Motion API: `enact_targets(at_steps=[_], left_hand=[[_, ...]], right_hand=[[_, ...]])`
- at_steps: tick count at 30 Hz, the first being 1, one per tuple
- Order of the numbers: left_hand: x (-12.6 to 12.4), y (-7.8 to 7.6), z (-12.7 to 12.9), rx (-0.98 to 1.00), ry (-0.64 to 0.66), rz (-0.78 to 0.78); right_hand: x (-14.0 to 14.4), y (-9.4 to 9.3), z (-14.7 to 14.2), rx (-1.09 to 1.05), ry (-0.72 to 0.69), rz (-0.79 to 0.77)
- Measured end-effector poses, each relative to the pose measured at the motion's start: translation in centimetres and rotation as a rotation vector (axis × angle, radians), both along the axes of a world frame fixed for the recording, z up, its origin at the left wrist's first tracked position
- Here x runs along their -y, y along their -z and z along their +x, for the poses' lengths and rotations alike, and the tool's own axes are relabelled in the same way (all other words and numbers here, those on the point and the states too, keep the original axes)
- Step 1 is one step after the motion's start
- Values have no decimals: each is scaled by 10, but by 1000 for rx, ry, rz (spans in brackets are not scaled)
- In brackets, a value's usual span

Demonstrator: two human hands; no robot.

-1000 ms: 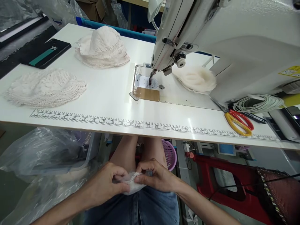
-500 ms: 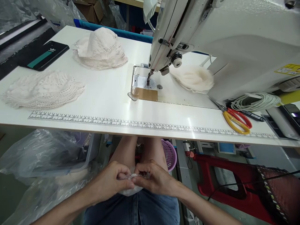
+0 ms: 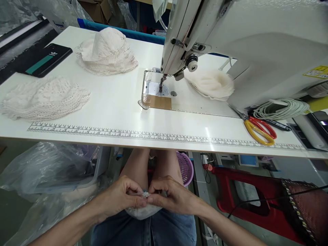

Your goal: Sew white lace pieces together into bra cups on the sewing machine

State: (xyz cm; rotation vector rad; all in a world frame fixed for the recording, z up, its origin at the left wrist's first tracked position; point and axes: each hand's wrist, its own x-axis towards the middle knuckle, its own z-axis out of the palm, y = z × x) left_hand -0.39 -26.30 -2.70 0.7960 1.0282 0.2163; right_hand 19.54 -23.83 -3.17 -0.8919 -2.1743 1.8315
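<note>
Over my lap, both hands pinch a piece of white lace-edged fabric. My left hand is closed on its edge from the left, thumb against fingers. From the right, my right hand grips the same edge, its fingertips nearly touching those of the left. A small bit of lace shows between the fingertips, and the rest of the cloth hangs below them onto my shorts. Most of the gripped edge is hidden by the fingers.
A sewing machine stands on the white table. Lace pieces and a stack of white lace caps lie left, beige fabric beneath the machine arm. Scissors, a cord coil and a phone lie there too.
The fabric hangs lower and shows more below my fingers. Both hands keep their pinch in almost the same place. The view has shifted slightly.
</note>
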Motion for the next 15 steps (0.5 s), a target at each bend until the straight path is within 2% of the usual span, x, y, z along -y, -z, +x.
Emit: enact_targets(at_steps=[6, 15], left_hand=[[0, -3, 0, -43, 21, 44], [4, -2, 4, -96, 37, 134]], right_hand=[[2, 1, 0, 1, 11, 76], [5, 2, 3, -20, 57, 38]])
